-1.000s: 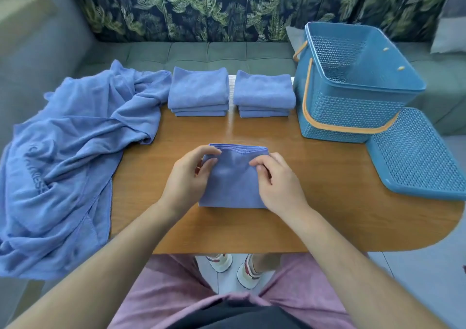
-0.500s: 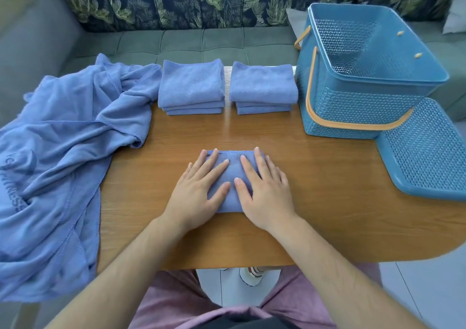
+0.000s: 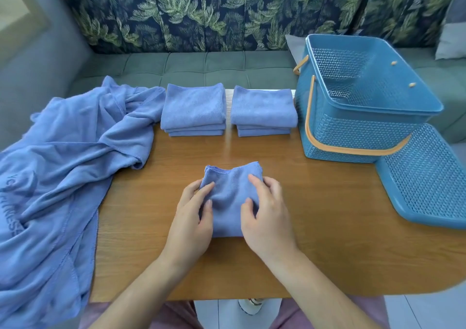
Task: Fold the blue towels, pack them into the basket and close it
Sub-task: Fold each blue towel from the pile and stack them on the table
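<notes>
A small folded blue towel point(image 3: 230, 190) lies on the wooden table point(image 3: 327, 215) in front of me. My left hand point(image 3: 193, 217) grips its left edge with curled fingers, and my right hand point(image 3: 267, 215) grips its right edge the same way. The towel's far edge bunches up a little. Two stacks of folded blue towels point(image 3: 194, 109) point(image 3: 263, 110) sit side by side at the table's far edge. The empty blue basket point(image 3: 358, 127) with an orange handle stands at the far right. Its blue lid point(image 3: 428, 177) lies beside it, leaning against the basket.
A large unfolded blue towel point(image 3: 58, 177) drapes over the table's left side and hangs off the edge. A grey-green sofa point(image 3: 201, 66) with a leaf-patterned back runs behind the table. Bare wood shows between me and the basket.
Both hands lay flat, pressing on the folded towel half a second ago. Now their fingers have curled and taken hold of its two sides, and its far edge has lifted slightly.
</notes>
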Available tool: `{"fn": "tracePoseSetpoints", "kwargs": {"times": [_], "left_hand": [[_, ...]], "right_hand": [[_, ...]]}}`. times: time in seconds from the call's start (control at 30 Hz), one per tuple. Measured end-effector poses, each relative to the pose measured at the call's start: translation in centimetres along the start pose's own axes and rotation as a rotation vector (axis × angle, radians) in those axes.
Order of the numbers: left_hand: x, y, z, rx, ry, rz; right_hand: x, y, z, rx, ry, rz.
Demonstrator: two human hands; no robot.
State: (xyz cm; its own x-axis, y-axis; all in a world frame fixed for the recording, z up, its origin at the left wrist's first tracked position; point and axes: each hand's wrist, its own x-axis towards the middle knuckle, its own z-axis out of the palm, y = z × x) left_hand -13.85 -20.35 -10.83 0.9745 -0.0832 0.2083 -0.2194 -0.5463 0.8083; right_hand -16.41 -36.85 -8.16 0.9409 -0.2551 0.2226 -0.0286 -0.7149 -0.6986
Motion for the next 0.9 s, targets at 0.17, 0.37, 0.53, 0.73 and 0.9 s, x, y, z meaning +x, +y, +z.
{"fn": "tracePoseSetpoints", "kwargs": {"times": [0.17, 0.37, 0.53, 0.73, 0.9], "left_hand": [[5.3, 2.3, -3.5, -0.129, 0.044, -0.044], [18.2, 2.8, -8.7, -0.003, 0.085, -0.058], [26.4, 0.8, -9.1, 0.112, 0.068, -0.073], [28.1, -4.4, -5.9, 0.439, -0.038, -0.138], [27.8, -3.8, -4.7, 0.549, -0.036, 0.087]], "right_hand": [[6.2, -3.2, -1.5, 0.063, -0.104, -0.035], [18.4, -8.0, -0.4, 0.108, -0.202, -0.110], [25.9, -9.3, 3.7, 0.086, -0.195, -0.095], [26.9, -6.2, 8.7, -0.227, -0.247, -0.059], [25.7, -7.1, 10.6, -0.336, -0.054, -0.429]]}}
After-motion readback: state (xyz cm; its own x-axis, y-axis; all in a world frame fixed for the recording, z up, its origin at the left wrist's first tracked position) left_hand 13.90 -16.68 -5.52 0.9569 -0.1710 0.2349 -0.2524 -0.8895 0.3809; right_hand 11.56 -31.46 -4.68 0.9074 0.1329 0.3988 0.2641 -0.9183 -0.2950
